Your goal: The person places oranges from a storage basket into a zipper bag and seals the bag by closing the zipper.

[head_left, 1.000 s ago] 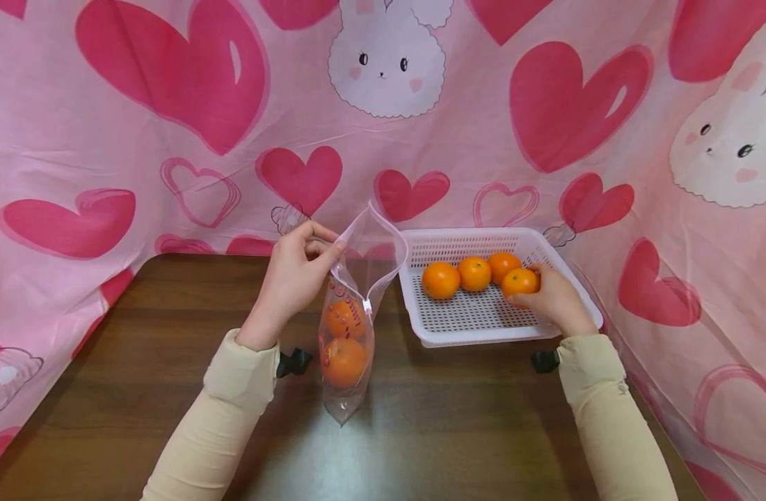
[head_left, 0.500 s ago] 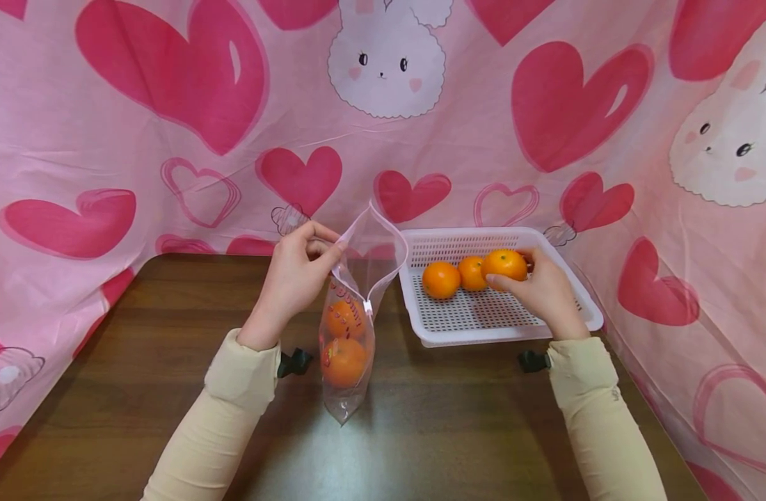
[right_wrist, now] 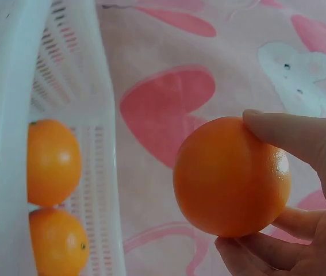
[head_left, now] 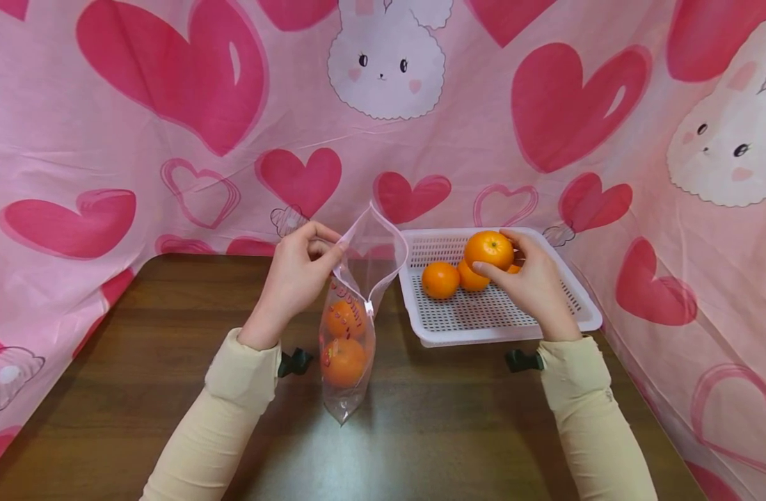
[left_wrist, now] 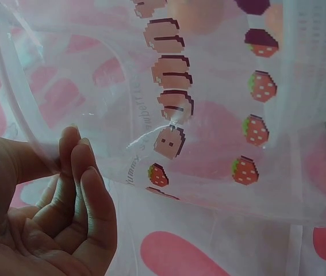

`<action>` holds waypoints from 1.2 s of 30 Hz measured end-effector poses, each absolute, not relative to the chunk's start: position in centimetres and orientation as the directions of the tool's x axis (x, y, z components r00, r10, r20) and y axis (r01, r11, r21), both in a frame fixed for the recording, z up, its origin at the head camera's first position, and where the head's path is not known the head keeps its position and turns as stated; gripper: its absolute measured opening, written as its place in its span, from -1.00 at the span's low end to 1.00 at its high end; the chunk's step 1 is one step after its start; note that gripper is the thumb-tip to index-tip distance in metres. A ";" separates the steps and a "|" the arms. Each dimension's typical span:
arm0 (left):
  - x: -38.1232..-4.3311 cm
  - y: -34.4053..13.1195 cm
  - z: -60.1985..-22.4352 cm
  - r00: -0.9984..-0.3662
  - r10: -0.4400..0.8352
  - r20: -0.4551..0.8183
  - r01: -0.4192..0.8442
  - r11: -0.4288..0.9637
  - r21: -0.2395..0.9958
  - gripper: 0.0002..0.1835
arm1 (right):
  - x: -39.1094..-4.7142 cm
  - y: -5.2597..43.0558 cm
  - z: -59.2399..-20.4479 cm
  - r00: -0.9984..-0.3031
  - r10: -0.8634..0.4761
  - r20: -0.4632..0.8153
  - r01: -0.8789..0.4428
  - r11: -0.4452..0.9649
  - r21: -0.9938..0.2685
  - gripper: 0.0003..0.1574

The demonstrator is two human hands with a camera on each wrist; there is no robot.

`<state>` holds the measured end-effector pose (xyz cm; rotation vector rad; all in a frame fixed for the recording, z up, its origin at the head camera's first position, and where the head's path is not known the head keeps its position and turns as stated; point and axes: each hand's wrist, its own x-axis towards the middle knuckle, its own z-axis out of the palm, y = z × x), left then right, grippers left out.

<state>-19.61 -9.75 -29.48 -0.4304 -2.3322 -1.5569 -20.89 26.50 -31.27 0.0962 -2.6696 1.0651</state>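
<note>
My left hand (head_left: 298, 282) pinches the pink zip edge of a clear plastic zip bag (head_left: 357, 292), which stands with its mouth spread. Two oranges (head_left: 345, 362) sit stacked inside it. In the left wrist view, thumb and fingertips meet at the rim of the bag (left_wrist: 208, 190), printed with strawberries. My right hand (head_left: 536, 282) grips an orange (head_left: 489, 250) between thumb and fingers, raised over the white basket (head_left: 476, 337). The right wrist view shows this orange (right_wrist: 231, 175) held away from the basket wall. Below it in the basket lie other oranges (head_left: 441, 280), one mostly covered by my right hand.
The basket stands at the back right of the dark wooden table (head_left: 420, 417), just right of the bag. A pink curtain (head_left: 295, 83) with hearts and rabbits hangs behind and at both sides. Small black wrist mounts (head_left: 523, 360) stick out from both sleeves.
My right hand has lifted an orange from the right part of the basket and carried it up and leftward. The left hand and the bag stay in place.
</note>
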 end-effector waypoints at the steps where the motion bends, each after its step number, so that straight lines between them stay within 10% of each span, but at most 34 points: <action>1: -19.6 -9.7 -29.5 -0.910 0.080 0.407 0.407 0.367 0.837 -0.85 | -20.9 26.3 -31.2 -0.961 0.037 0.274 -0.164 0.722 -0.672 0.05; 36: -19.7 -9.6 -29.5 -0.910 0.082 0.406 0.406 0.376 0.833 -0.85 | -19.4 17.5 -27.6 -0.841 0.010 0.542 -0.500 0.371 -0.782 -0.27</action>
